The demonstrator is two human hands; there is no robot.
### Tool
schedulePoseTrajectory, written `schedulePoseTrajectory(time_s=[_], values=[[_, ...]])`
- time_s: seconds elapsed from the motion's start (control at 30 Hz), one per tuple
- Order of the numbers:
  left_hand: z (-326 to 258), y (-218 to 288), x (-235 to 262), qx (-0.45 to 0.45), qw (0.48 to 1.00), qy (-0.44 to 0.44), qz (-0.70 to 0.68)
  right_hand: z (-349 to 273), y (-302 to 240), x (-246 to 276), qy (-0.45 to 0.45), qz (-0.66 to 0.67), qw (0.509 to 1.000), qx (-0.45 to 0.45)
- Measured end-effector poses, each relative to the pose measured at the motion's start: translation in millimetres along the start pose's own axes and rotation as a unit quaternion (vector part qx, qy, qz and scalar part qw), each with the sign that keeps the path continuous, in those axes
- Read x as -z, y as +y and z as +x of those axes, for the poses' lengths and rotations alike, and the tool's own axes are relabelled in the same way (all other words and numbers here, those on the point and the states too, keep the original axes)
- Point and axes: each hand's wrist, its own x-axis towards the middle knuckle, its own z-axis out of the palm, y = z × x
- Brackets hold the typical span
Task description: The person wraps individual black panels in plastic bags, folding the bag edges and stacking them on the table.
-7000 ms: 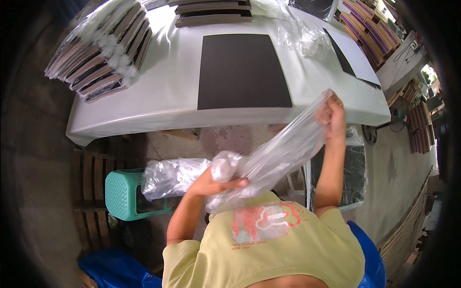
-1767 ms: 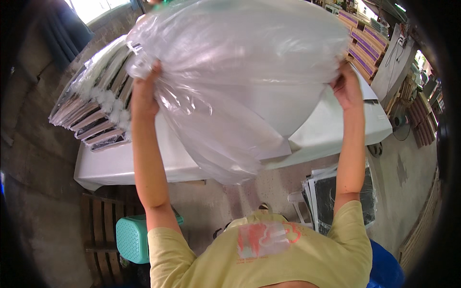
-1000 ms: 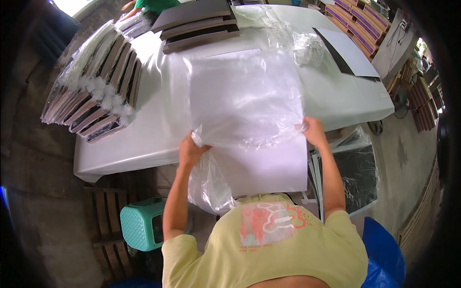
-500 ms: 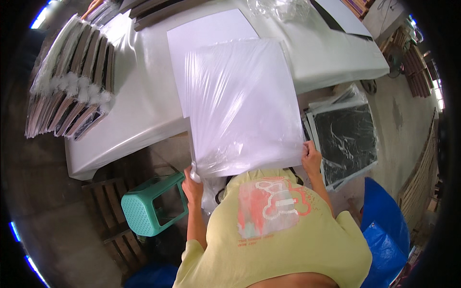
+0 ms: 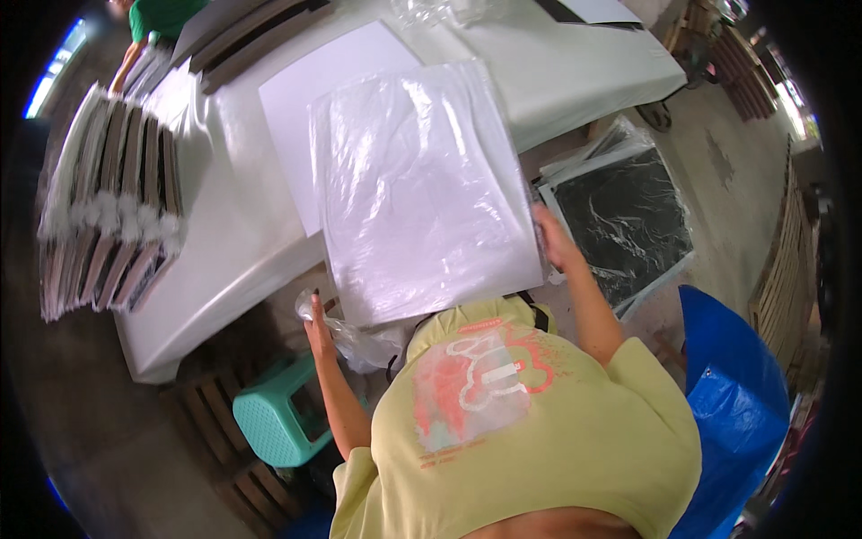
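Head view, frame centre: left hand (image 5: 316, 316) grips the clear plastic bag (image 5: 417, 189) at its lower-left corner; right hand (image 5: 549, 241), forearm raised, grasps its right edge

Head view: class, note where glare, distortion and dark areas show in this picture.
Head view: glare streaks the clear plastic bag; the white table edge bends with the fisheye; a black vignette rings the frame; light burns out at the upper left and right rim; the left hand looks slightly soft.
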Motion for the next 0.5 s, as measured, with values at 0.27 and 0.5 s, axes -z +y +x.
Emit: schedulePoseTrajectory(time_s=[0.27,0.5], values=[[-31,30,-56,-0.263,0.952,-0.115,0.109,-46,-9,-4,0.064,-0.005,0.982,0.18],[-56,53,-133,-0.27,0.904,-0.311,0.116,-125,91,156,0.306,0.163,0.911,0.222]])
